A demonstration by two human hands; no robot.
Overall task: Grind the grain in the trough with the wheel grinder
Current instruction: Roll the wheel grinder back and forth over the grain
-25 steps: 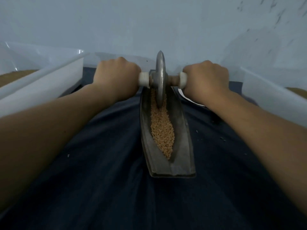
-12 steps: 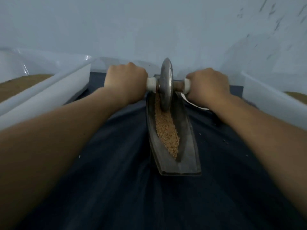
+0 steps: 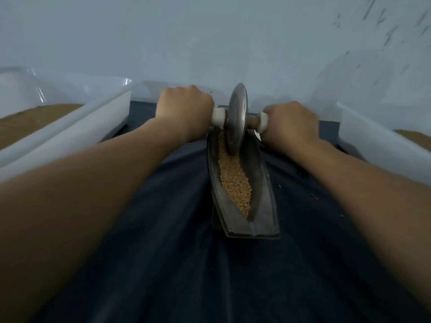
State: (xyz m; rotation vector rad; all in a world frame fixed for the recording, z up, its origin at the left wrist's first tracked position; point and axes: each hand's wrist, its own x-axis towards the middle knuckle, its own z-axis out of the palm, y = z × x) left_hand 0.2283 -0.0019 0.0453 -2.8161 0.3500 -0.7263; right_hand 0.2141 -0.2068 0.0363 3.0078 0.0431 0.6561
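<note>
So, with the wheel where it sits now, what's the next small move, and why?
Probably roll the wheel back toward the near end: it stands at the far end of the trough, most grain lies nearer, looking whole, and the left hand and right hand grip its axle.

dim, bluish light; soft focus, motion blur on the forearms, wide-angle stretching at the edges.

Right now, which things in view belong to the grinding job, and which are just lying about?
In the job: wheel grinder; trough; grain; left hand and right hand, each gripping a handle end.

Lying about: left white tub; right white tub; dark cloth underneath.
</note>
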